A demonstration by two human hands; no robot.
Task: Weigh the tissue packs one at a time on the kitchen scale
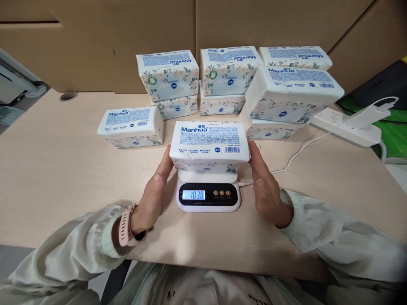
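A pack of tissues point(210, 142), white with blue print and a flowered side, sits on a white digital kitchen scale point(181, 199). The lit display point(193, 195) reads 103.8. My left hand point(154, 190) presses against the pack's left end, its fingers nearly straight and partly hidden behind the pack. At the opposite end, my right hand point(265, 186) touches the pack in the same way, so the two palms face each other with the pack between them.
Behind the scale stand stacked tissue packs point(173, 76) in several piles, with a single pack point(130, 127) to the left. A white power strip point(348, 125) lies at the right, and a white cable point(292, 156) runs to the scale. Cardboard point(127, 46) borders the table's back.
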